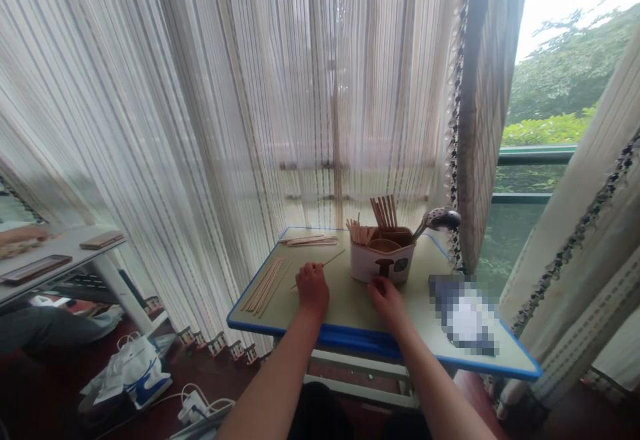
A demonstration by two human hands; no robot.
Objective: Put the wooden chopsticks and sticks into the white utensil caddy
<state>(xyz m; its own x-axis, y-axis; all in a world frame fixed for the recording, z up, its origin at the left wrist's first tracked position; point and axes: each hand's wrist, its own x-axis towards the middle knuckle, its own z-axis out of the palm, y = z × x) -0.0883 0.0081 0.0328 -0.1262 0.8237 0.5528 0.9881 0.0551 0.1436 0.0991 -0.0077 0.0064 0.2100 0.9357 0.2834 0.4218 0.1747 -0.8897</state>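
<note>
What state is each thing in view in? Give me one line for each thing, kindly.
left hand, closed over a thin wooden stick
right hand, fingers against the white caddy
white caddy, upright, filled
loose wooden sticks, lying flat in a bunch
slotted ladle, leaning out of the white caddy
curtain, hanging drawn

This is looking like a room in a home: sheer striped curtains [210,107] are hanging across a window, a green balcony railing [535,155] is running outside, trees [570,73] are growing beyond it, and a white charger [193,405] is lying on the dark floor [220,373].
</note>
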